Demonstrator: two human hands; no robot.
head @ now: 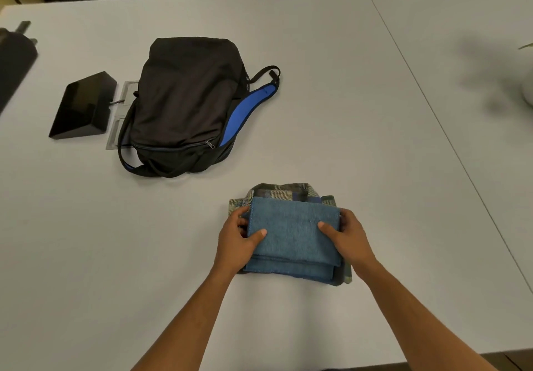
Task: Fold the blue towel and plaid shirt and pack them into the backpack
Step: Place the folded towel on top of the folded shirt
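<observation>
Towel: blue towel [294,233], woven with a fine ribbed grain, folded into a thick rectangle with layered edges showing along the near side; lies on top of the folded shirt, near the front edge of the table.
Shirt: plaid shirt [291,191], soft brushed cloth in grey, green and blue checks, folded flat; collar end peeks out beyond the towel's far edge, corners show at left and near right.
Left hand: left hand [238,236] grips the stack's left side, thumb pressed on the towel's top, fingers curled round the edge.
Right hand: right hand [347,236] grips the stack's right side likewise, thumb on top, fingers wrapped round the edge.
Backpack: backpack [187,102], black smooth nylon, rounded and slack, lies flat well beyond the stack to the left; zip visible along its near part; blue padded strap lining curves out on its right, black strap loops at the near end.
Table: table [375,111], pale grey, matte and flat, with a thin seam running diagonally at right.
Box: black box [82,105], glossy and wedge-shaped, just left of the backpack.
Plate: grey plate [121,111], flat and metallic-looking, partly under the backpack's left edge.
</observation>
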